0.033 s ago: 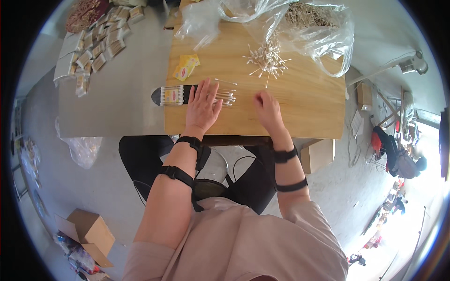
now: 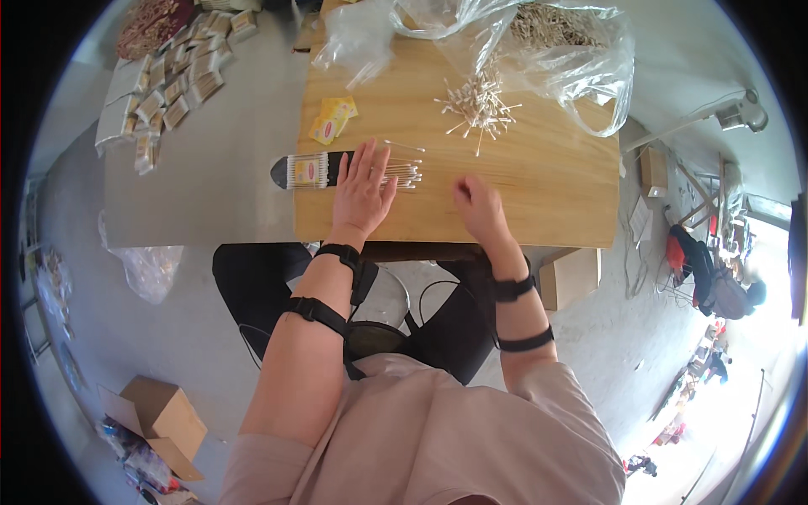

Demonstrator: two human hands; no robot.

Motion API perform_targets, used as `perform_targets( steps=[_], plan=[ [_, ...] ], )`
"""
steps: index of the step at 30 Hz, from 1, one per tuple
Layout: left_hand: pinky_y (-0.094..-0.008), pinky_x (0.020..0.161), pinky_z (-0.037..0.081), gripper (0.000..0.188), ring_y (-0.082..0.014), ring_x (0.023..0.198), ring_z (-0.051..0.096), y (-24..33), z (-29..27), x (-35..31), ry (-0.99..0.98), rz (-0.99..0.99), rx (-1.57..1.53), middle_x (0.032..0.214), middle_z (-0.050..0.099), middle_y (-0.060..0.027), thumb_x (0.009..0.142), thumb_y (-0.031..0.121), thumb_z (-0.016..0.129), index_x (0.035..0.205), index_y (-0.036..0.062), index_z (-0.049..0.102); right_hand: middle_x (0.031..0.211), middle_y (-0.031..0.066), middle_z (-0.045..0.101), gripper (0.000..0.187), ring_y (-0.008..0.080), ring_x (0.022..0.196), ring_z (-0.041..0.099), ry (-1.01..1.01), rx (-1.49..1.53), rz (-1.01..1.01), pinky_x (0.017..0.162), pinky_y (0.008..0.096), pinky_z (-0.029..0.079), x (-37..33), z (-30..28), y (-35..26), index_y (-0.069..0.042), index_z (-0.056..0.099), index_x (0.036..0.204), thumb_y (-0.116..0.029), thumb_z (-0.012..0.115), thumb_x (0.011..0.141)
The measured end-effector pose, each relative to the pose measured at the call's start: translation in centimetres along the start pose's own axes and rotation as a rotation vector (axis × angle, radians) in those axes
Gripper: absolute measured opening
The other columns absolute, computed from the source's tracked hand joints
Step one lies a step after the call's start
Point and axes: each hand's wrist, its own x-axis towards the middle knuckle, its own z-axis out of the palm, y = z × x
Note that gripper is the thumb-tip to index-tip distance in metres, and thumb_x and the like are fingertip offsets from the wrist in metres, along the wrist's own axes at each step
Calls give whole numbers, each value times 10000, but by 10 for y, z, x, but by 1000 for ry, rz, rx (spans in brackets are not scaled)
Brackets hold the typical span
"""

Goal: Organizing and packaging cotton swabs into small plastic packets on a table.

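Note:
My left hand (image 2: pixel 364 189) lies flat with fingers stretched out over a row of cotton swabs (image 2: pixel 406 176), whose white tips stick out on its right. Beneath its fingertips runs a black strip (image 2: pixel 335 167). Left of the hand, a clear pack of cotton swabs (image 2: pixel 306 171) with a yellow label sits on the strip's rounded end. One loose swab (image 2: pixel 406 146) lies just beyond the row. My right hand (image 2: pixel 480 210) is closed over the wooden tabletop, nearer to me than a loose heap of swabs (image 2: pixel 480 105); its curled fingers hide anything inside.
Two yellow cards (image 2: pixel 333 119) lie beyond the pack. A clear plastic bag (image 2: pixel 602 88) full of swabs stands at the far right. Many filled packs (image 2: pixel 177 88) are piled on the grey surface at far left. An open cardboard box (image 2: pixel 164 417) sits on the floor.
My right hand has drawn slightly toward me, away from the swab heap. The left hand stays in place over the row.

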Motion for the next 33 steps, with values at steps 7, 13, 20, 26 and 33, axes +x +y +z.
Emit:
perform_targets(
  steps=[7, 13, 20, 26, 33],
  plan=[
    [-478, 1148, 289, 483, -284, 1381, 396, -1, 4, 4, 54, 8, -19, 1468, 438, -146, 953, 240, 521, 1393, 52, 452, 827, 152, 628, 72, 365, 815, 631, -217, -127, -119, 683, 440, 507, -86, 27, -2, -48, 597, 879, -104, 634, 855],
    [-475, 1154, 284, 516, -288, 1387, 388, -3, 8, 1, 57, -16, -85, 1488, 416, -147, 966, 222, 504, 1440, 55, 388, 819, 125, 614, 66, 347, 749, 619, 49, -54, -158, 643, 441, 504, -85, 49, -17, -57, 609, 870, -81, 652, 828],
    [-457, 1170, 264, 536, -274, 1400, 368, -2, 3, 1, 45, -27, -76, 1502, 398, -138, 974, 226, 496, 1465, 67, 354, 892, 146, 613, 86, 364, 838, 607, 243, -56, -148, 719, 436, 509, 35, 43, -6, -56, 650, 909, -78, 646, 826],
    [-458, 1172, 253, 543, -271, 1411, 346, 0, 2, 1, 7, -40, -77, 1508, 385, -134, 966, 243, 513, 1461, 73, 370, 921, 118, 623, 161, 333, 896, 606, 129, -74, -283, 769, 426, 502, 62, 52, -9, -68, 657, 972, -86, 664, 813],
    [-468, 1173, 242, 566, -278, 1413, 343, 0, 1, 2, -5, -12, -12, 1508, 382, -136, 956, 276, 529, 1463, 75, 379, 941, 109, 617, 90, 331, 908, 608, 627, -302, 185, 790, 437, 494, 59, 21, 23, -79, 612, 887, -139, 661, 841]
  ],
)
